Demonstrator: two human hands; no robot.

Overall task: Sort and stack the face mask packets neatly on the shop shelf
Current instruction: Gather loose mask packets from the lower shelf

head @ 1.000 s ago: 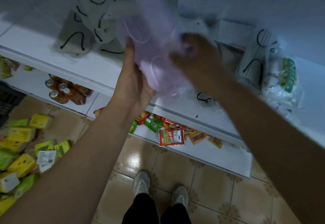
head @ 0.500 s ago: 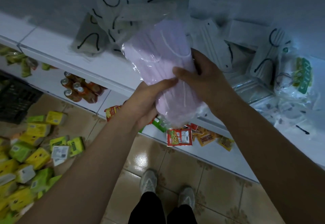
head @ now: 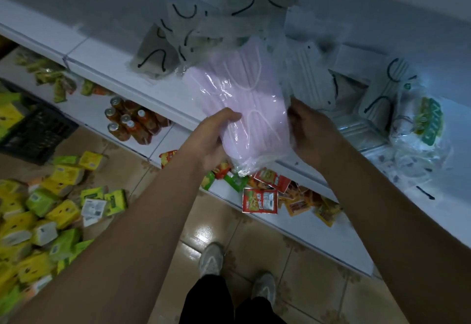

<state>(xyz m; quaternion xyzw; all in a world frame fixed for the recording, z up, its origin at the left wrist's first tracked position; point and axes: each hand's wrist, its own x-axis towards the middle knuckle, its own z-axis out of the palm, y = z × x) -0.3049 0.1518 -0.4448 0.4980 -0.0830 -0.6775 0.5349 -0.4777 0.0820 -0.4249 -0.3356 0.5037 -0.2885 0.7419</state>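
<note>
Both hands hold one packet of pale pink masks (head: 244, 109) at the centre of the frame, above the front edge of the white shelf (head: 107, 61); the left hand (head: 211, 137) grips its lower left edge with the thumb laid over the top face; the right hand (head: 308, 130) clasps the right edge, fingers tucked behind, though exactly how far they wrap is hard to tell. The packet looks light and soft; a flat stack of masks in loose, glossy clear film that will crinkle and slide under the fingers; it will likely sag if held by one corner, so a hold along two opposite edges, as here, or flat underneath, suits it best; nothing in it is fragile, but the film could snag or slip.

Behind it, in the upper middle of the frame, loose grey masks with black ear loops (head: 163, 56) lie in a jumble; packets of white masks (head: 308, 79) sit just right of the pink one; at the right edge a clear bag with a green label (head: 430, 122) carries print too blurred to read. Low in the centre, red snack sachets (head: 260, 200) show writing I cannot make out.
</note>
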